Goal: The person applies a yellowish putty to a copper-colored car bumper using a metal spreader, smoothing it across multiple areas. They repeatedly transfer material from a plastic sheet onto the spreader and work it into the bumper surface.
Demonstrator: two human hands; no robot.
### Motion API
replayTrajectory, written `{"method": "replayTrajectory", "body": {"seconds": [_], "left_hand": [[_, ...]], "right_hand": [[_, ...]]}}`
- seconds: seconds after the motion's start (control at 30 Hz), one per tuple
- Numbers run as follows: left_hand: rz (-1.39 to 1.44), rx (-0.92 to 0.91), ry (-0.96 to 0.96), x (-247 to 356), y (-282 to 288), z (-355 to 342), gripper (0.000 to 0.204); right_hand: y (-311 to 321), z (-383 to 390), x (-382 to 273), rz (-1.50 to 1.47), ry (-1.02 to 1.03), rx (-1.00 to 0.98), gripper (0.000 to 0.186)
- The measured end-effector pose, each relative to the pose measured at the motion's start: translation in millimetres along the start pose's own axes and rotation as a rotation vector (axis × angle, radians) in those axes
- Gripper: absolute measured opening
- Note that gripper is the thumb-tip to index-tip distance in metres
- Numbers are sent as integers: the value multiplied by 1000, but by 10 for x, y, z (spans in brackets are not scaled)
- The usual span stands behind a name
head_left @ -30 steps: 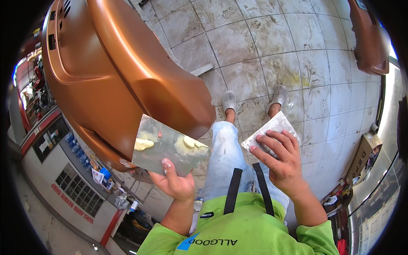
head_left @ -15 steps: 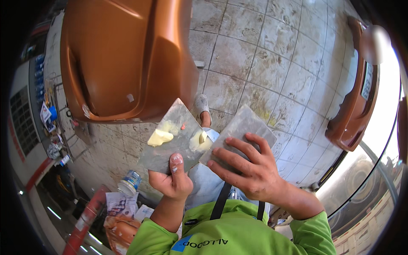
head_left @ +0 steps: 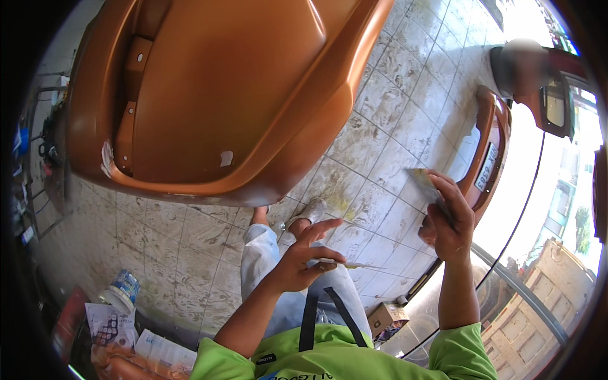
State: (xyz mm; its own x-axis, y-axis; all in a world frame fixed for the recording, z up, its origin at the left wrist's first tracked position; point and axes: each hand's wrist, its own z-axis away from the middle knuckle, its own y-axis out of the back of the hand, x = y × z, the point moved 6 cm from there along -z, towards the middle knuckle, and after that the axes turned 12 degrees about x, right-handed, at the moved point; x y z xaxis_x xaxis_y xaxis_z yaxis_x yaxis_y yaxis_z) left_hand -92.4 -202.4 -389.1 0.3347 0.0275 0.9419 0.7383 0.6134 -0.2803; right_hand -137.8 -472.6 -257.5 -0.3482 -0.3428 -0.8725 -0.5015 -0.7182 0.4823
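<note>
My left hand (head_left: 304, 263) is in front of my legs, pinching a thin putty plate (head_left: 358, 265) between thumb and fingers, its index finger stretched out. The plate is nearly edge-on, so its faces are hardly visible. Out to the right and higher up, my right hand (head_left: 453, 218) grips a flat grey putty spreader (head_left: 425, 183), tilted, with a yellowish smear at its top edge. The two tools are apart. Ahead on the left stands a large orange car body panel (head_left: 221, 95). It carries a small pale patch (head_left: 227, 158) and a whitish scuffed spot (head_left: 106, 159) near its lower edge.
An orange bumper with a number plate (head_left: 486, 166) lies to the right, near a person (head_left: 522, 69) at the upper right. A paint bucket (head_left: 121, 291) and papers (head_left: 111, 326) are at the lower left. A cardboard box (head_left: 387, 316) sits beside my legs on the tiled floor (head_left: 354, 183).
My hands have moved apart, the right one up and rightward with its spreader. The left plate has tipped from face-on to edge-on. The view has shifted, and the orange panel looks larger.
</note>
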Motion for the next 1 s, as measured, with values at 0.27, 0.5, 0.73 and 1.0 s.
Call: {"method": "replayTrajectory", "body": {"seconds": [0.27, 0.5, 0.73, 1.0], "left_hand": [[-303, 50, -305, -238, 126, -982, 16], [-143, 37, -120, -324, 181, -1218, 33], [-133, 10, -133, -263, 209, -1266, 35], [-156, 0, -169, -244, 236, -1261, 38]], "right_hand": [[-923, -703, -964, 1034, 811, -170, 47], [-1187, -912, -1213, 1031, 864, -225, 46], [-1201, -939, -1112, 1062, 841, -284, 44], [-1187, -992, -1076, 1044, 828, -260, 44]]}}
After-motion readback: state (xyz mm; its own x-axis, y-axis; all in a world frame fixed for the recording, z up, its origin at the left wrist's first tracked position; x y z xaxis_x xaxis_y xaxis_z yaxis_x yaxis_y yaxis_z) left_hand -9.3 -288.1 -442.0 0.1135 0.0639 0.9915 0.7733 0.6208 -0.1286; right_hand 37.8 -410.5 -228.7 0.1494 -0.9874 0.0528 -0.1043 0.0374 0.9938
